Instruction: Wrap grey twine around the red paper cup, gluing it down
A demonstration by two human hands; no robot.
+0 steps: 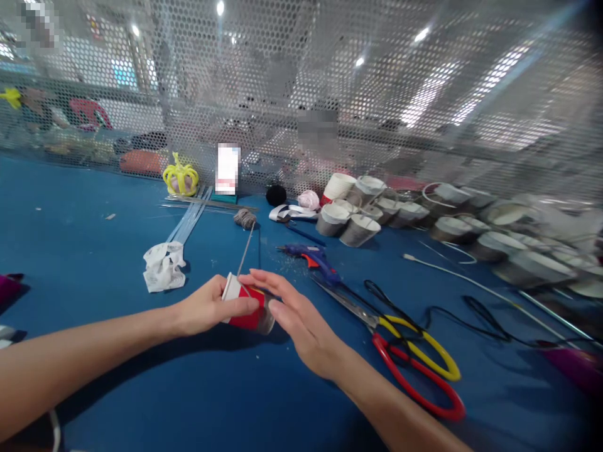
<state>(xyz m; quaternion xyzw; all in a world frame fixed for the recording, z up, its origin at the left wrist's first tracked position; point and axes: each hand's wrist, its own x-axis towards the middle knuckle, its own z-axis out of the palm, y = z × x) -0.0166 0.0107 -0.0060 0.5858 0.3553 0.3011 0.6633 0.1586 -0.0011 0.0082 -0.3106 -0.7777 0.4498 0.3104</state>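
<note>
Yarn in a thin grey strand [245, 251] runs straight from a small fuzzy grey yarn ball [245, 218] to a red-and-white paper cup with a grey lower end [249, 322], held tipped on its side over the blue tabletop [188, 395]. The left hand [205, 307] grips the cup by its pale rim, thumb pressed along the red wall. The right hand [301, 320] is partly open, fingers stretched about the cup's grey end; whether they pinch the strand I cannot tell.

Too hard a squeeze from the left thumb could dent the paper wall, and a slack strand could slip off the tapering side. A sharp tug might roll the loose ball toward the blue glue gun with an orange trigger [313, 256], whose tip, if hot, could scorch it. Large metal scissors with yellow and red handles [372, 321] lie near the right forearm; an outward swing could knock them.
</note>
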